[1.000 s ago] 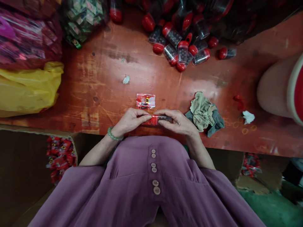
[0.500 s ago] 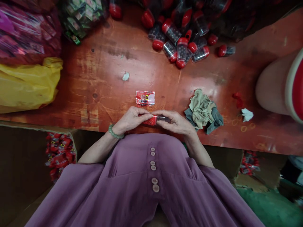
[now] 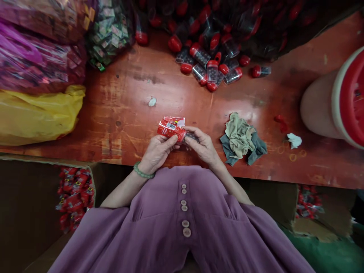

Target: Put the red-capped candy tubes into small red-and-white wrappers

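Both my hands meet at the near edge of a worn red table point(image 3: 119, 106). My left hand point(image 3: 157, 151), with a green bead bracelet on its wrist, pinches a small red printed packet point(image 3: 170, 129) that covers the red-capped end of a small clear tube. My right hand point(image 3: 202, 146) grips the tube's clear end point(image 3: 191, 137), which holds dark beads. A second red and white packet point(image 3: 175, 120) lies flat on the table just beyond the held one, partly hidden by it.
A heap of red-capped clear tubes point(image 3: 212, 64) lies at the far middle. Crumpled green-grey cloths point(image 3: 241, 138) sit right of my hands, a large cream and red tub point(image 3: 335, 102) at far right. Yellow point(image 3: 36, 115), pink and green bags fill the left. A carton of red packets point(image 3: 74, 191) stands below left.
The tube was held level between both hands. Now its left end is tilted up and away, with the red packet drawn over it, covering part of the packet on the table.
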The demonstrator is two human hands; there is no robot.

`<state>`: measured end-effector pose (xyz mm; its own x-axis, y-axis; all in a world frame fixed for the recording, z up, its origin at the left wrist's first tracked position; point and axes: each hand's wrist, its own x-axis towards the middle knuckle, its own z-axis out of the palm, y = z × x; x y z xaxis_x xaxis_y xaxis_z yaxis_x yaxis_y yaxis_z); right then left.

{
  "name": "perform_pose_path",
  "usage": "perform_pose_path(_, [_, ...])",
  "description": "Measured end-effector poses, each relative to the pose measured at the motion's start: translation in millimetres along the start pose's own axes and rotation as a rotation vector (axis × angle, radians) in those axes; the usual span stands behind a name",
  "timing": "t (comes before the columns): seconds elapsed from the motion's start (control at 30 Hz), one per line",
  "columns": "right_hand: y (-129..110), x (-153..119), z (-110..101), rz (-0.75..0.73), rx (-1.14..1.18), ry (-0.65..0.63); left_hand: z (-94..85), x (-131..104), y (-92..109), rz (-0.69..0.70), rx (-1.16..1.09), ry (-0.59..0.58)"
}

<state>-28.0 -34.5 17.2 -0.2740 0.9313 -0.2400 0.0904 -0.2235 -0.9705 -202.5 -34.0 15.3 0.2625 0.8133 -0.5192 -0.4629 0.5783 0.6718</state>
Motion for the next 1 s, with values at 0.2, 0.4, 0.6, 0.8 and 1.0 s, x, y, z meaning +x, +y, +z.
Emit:
perform_pose_path(0.2, [-1.0, 5.2, 7.8, -0.135, -0.135, 0.013, 10.2, 9.1, -1.3, 0.090, -0.032, 0.166])
perform_pose_path(0.4, [0.3, 7.4, 3.8, -0.191, -0.224, -0.012, 9.2, 16.1, -7.1, 0.129, 0.008, 0.196])
perform_pose_path(0.6, [1.8, 9.2, 3.5, -0.193, -0.189, 0.023, 8.5, 20.0, -1.8, 0.147, 0.061, 0.121])
perform_pose_path(0.8, [0.8, 8.9, 11.5, -0.187, -0.132, 0.086, 16.9, 19.0, -0.4, 0.256, -0.012, 0.168])
perform_pose_path(1.0, [2.6, 9.7, 18.4, -0.255, -0.201, 0.117, 20.6, 18.0, 1.3, 0.272, -0.105, 0.197])
